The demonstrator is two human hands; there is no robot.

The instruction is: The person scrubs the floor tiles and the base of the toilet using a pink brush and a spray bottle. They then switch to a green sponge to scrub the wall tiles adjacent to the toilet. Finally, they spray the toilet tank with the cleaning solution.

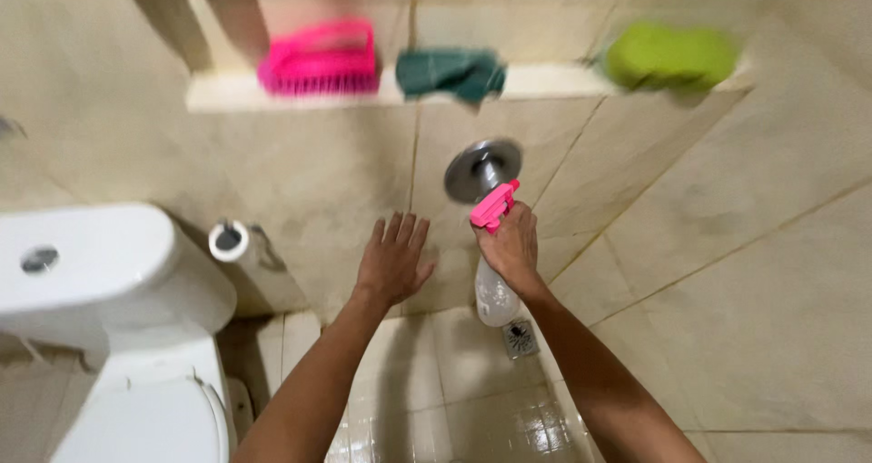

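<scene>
The right hand [511, 245] grips one clear spray bottle [495, 286] with a pink trigger head, aimed at the round metal wall fitting [481, 168] just above. The left hand [392, 261] is spread wide, empty, left of the fitting, near the tiles. Spraying looks under way; a trigger squeeze seems next. On the ledge [545, 81] above the fitting: one pink brush [320, 60], one dark green cloth [450, 72], one lime sponge [670, 56].

A: What is the right hand [513, 245] hiding?
B: It is covering the neck of the spray bottle [495, 295]; only the pink trigger head and clear lower body are showing.

A: And the ledge [545, 81]?
B: The pink brush [320, 59], dark green cloth [450, 72] and green sponge [670, 56] are blurring. The toilet [109, 336] is running off the left and bottom edges.
</scene>
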